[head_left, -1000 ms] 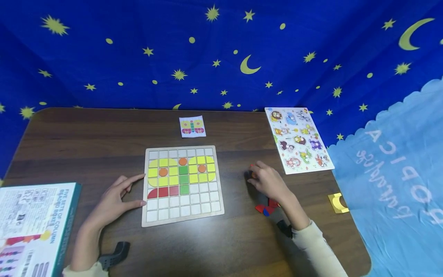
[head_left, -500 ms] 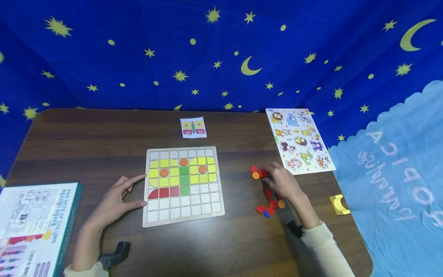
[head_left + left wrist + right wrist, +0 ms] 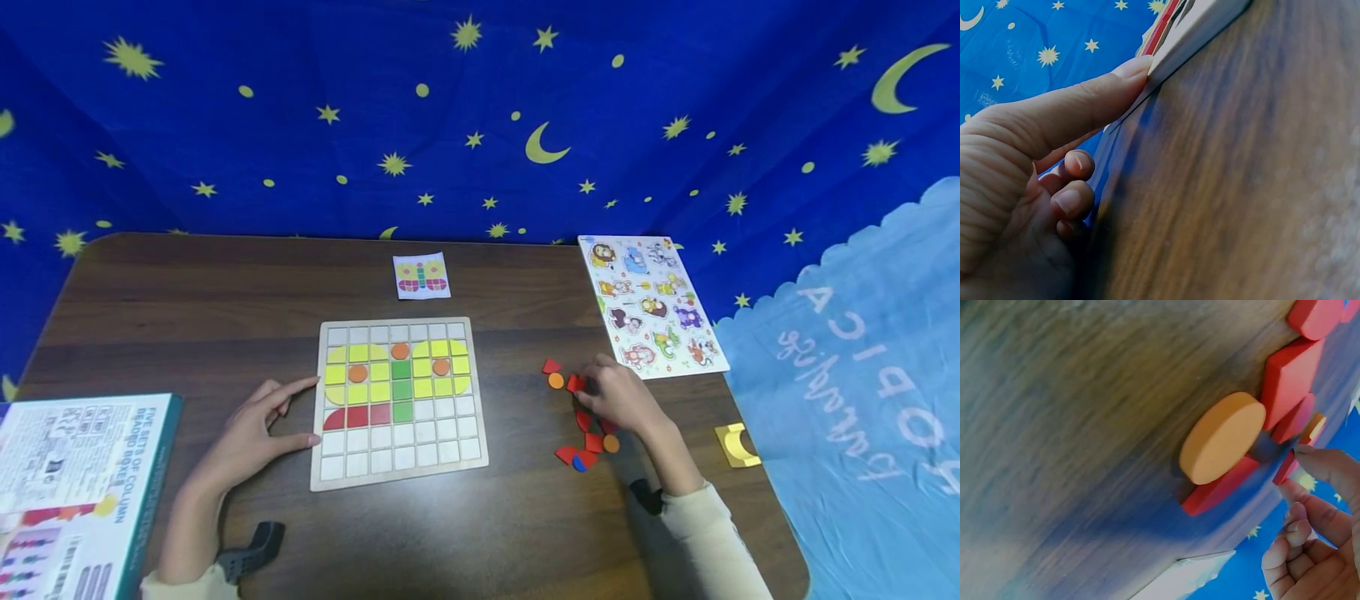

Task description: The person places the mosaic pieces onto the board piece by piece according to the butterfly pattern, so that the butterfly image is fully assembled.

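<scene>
A wooden grid board [image 3: 399,486] lies on the table, with yellow, orange, green and red tiles forming part of a butterfly. At its left edge rests my left hand [image 3: 251,433], thumb and index finger straight, their tips touching the side; the left wrist view shows the thumb [image 3: 1097,103] against the board's edge [image 3: 1194,44]. My right hand [image 3: 622,396] is low over loose tiles right of the board. Between its thumb and index finger it pinches a red tile [image 3: 1286,467]. Close by lie other red tiles [image 3: 1291,381] and an orange disc [image 3: 1225,437].
Behind the board lies a butterfly picture card [image 3: 422,276]. An animal puzzle board [image 3: 651,307] is at the back right, just beyond my right hand. A yellow cut-out piece [image 3: 737,443] sits near the right table edge, and a large box [image 3: 82,492] at the left.
My right hand has moved right from the far end of the loose tiles, uncovering the red tiles and orange discs, and now pinches a red tile. My left hand keeps its place.
</scene>
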Tool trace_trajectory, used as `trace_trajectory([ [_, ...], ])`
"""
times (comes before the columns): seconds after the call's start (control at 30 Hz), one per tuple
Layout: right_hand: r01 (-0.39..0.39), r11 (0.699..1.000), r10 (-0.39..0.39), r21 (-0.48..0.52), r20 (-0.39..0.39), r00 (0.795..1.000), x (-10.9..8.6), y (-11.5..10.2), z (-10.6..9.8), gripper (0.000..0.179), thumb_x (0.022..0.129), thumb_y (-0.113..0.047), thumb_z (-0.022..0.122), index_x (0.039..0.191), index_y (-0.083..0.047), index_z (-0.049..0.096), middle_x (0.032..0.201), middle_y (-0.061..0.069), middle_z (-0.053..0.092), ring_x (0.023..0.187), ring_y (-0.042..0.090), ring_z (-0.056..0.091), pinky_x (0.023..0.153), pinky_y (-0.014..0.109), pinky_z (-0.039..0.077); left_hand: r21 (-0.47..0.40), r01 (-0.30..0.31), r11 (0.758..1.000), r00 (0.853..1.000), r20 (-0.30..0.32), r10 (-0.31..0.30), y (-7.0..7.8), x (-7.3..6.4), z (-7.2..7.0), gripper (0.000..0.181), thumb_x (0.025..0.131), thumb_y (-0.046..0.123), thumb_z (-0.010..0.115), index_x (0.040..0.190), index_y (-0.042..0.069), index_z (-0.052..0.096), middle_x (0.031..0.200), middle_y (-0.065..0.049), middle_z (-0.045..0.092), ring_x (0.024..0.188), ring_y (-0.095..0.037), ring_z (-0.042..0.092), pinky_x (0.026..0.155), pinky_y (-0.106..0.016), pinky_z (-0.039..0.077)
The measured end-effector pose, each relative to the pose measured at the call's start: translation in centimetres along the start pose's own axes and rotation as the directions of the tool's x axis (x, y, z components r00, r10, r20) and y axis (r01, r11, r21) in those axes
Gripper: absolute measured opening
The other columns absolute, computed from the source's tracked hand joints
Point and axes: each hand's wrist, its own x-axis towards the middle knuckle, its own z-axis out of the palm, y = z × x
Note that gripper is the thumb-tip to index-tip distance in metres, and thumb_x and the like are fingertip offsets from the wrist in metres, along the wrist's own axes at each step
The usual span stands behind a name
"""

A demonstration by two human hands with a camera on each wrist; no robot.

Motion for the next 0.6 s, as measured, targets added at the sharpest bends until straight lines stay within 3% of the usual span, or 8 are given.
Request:
trace_trajectory([
  [0.1,0.008,1.0,-0.008,0.003,-0.011,1.0,-0.1,-0.2,-0.2,0.03,0.079,-0.016,0.081,0.099,0.005,0.073,0.089,0.01,0.06,0.067,0.015,0.055,0.063,0.034,0.05,-0.002,-0.002,1.0,1.0,0.001,0.002,0.0,0.0,0.0,0.081,0.077,0.037,0.085,0.146,0.014,0.05,0.094,-0.003,0.037,0.079,-0.015,0.035,0.068,-0.028,0.03],
  [0.33,0.118,0.993,-0.118,-0.007,-0.058,0.991,0.2,-2.5,-0.4,0.029,0.078,-0.017,0.083,0.096,0.004,0.073,0.087,0.008,0.059,0.064,0.012,0.05,0.06,0.029,0.047,-0.007,0.0,1.0,1.0,0.005,0.0,-0.1,0.0,0.1,0.081,0.077,0.036,0.085,0.146,0.014,0.049,0.094,-0.003,0.038,0.08,-0.016,0.035,0.068,-0.028,0.03],
  [0.6,0.265,0.963,-0.268,-0.05,-0.078,0.96,1.8,-6.8,-0.1,0.028,0.077,-0.02,0.083,0.092,0.001,0.072,0.085,0.005,0.056,0.065,0.012,0.049,0.061,0.03,0.048,-0.01,0.006,1.0,1.0,0.008,-0.006,0.0,0.0,0.0,0.081,0.077,0.035,0.085,0.146,0.014,0.049,0.094,-0.004,0.037,0.08,-0.016,0.035,0.068,-0.028,0.03],
])
